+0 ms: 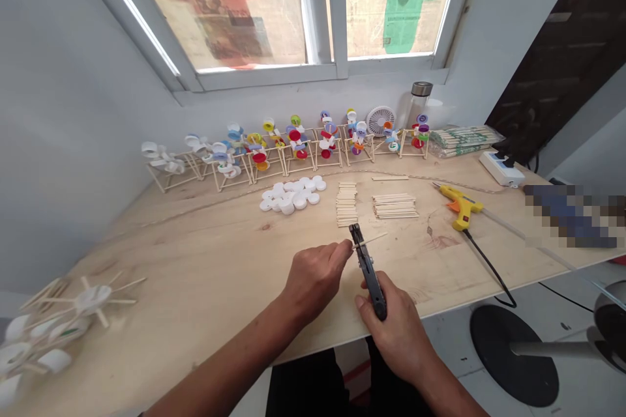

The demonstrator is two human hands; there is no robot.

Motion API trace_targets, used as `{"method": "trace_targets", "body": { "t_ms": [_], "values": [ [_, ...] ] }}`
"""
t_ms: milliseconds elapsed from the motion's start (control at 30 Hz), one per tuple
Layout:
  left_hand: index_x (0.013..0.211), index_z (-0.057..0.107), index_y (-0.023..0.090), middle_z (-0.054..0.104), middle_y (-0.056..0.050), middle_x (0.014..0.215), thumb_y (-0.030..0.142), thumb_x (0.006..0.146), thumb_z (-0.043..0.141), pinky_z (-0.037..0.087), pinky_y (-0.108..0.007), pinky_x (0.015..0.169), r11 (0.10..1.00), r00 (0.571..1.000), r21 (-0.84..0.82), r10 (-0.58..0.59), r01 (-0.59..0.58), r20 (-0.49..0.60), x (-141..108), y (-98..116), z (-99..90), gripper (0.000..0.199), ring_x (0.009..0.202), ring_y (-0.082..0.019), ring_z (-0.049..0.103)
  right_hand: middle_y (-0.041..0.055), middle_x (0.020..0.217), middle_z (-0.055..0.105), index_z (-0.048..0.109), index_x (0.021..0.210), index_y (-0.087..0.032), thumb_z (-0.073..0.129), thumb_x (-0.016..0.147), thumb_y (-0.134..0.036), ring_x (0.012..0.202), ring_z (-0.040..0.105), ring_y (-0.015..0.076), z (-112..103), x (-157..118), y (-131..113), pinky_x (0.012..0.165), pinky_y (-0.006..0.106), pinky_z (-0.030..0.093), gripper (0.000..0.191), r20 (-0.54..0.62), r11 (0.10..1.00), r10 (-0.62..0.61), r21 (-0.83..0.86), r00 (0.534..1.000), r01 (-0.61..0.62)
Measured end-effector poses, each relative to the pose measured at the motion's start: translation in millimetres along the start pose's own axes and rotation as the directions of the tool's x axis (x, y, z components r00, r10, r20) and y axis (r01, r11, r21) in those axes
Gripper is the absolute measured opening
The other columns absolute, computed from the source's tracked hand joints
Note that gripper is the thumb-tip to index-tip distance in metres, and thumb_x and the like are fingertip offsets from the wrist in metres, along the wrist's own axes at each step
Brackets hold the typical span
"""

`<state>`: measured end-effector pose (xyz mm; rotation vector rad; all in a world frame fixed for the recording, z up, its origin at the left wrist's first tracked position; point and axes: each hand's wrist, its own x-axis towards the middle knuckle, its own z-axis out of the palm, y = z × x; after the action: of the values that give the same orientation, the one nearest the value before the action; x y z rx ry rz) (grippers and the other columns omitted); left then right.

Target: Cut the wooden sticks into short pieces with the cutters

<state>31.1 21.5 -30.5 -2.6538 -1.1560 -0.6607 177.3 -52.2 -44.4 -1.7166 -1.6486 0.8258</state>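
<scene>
Right hand (398, 332) at 5 o'clock from the tool head, fingers wrapped round the handles of a dark hand tool (372, 279), likely metal, stiff and fairly weighty, best gripped low on the handles, well back from the head; left hand (315, 277) at 8 o'clock, thumb and fingertips pinching a thin stick (377, 238) that crosses the tool head and points toward 2 o'clock; stick looks like bare wood, straight, slim, probably feather-light, stiff but easy to snap, not slippery, so pinch near one end with skin clear of the head; both sit over a pale, smooth, faintly knotted wooden tabletop (220, 280); between 8 and 9 o'clock, blurred, a white round hub with radiating sticks (92, 298), probably rigid, weak at the joints, lift by the hub; just beyond the tool, short stick pile (347, 204) at 12 and another stick pile (395, 206) at 2, loose, dry-looking, may roll; white round caps (293, 195) at 10, shallow, plastic-looking; yellow glue gun (461, 207) between 2 and 3, hard shell, black cord; farther back, row of stick frames (268, 171) from 10 to 1 bearing colourful cap wheels, light and fragile, lift by the base; behind, round white fan (380, 121) at 12, clear bottle (417, 106) with metallic lid at 1
</scene>
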Motion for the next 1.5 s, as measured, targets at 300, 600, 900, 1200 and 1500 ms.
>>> {"method": "trace_targets", "body": {
  "t_ms": [300,600,900,1200,1500],
  "values": [
    [0.079,0.05,0.017,0.049,0.003,0.054,0.027,0.09,0.031,0.031,-0.02,0.047,0.895,0.962,-0.428,-0.006,0.127,0.273,11,-4,-20.8,0.024,0.046,-0.009,0.044,-0.0039,0.059,0.052,0.049,0.089,-0.02,0.046,0.078,-0.024,0.055,0.049,0.0142,-10,-5,-2,0.052,0.023,0.036,0.012,0.081,0.998,-0.017,0.064,0.997,0.012],
    [0.085,0.058,0.014,0.06,-0.004,0.081,0.031,0.09,0.032,0.043,-0.023,0.07,0.544,0.894,-0.765,0.06,0.344,0.445,18,-8,-39.4,0.032,0.075,-0.012,0.053,-0.0015,0.064,0.055,0.049,0.092,-0.02,0.045,0.079,-0.024,0.057,0.051,0.0148,-7,-9,0,0.054,0.023,0.038,0.014,0.047,0.994,-0.09,0.065,0.995,0.087],
    [0.083,0.06,0.013,0.039,0.005,0.052,0.04,0.087,0.038,0.034,-0.017,0.046,0.383,0.839,-0.792,0.073,0.475,0.539,19,-9,-45.2,0.035,0.05,-0.007,0.037,-0.0011,0.069,0.058,0.049,0.103,-0.022,0.047,0.078,-0.02,0.064,0.055,0.0158,-8,-11,-4,0.057,0.023,0.039,0.025,0.03,0.99,-0.122,0.078,0.992,0.119],
    [0.084,0.06,0.013,0.058,-0.003,0.075,0.038,0.087,0.038,0.043,-0.022,0.065,0.429,0.861,-0.801,0.095,0.417,0.5,21,-12,-43.5,0.033,0.071,-0.012,0.051,-0.0005,0.069,0.059,0.05,0.094,-0.02,0.047,0.079,-0.022,0.06,0.055,0.016,-3,-11,0,0.055,0.023,0.038,0.016,0.001,0.994,-0.102,0.033,0.995,0.102],
    [0.088,0.059,0.014,0.061,-0.003,0.083,0.034,0.09,0.032,0.042,-0.023,0.072,0.546,0.871,-0.755,0.089,0.363,0.484,23,-15,-39.9,0.033,0.077,-0.013,0.055,-0.0014,0.062,0.056,0.045,0.083,-0.021,0.044,0.081,-0.027,0.056,0.054,0.0161,2,-4,5,0.054,0.023,0.036,0.007,0.006,0.997,-0.068,-0.02,0.998,0.068]
  ]
}}
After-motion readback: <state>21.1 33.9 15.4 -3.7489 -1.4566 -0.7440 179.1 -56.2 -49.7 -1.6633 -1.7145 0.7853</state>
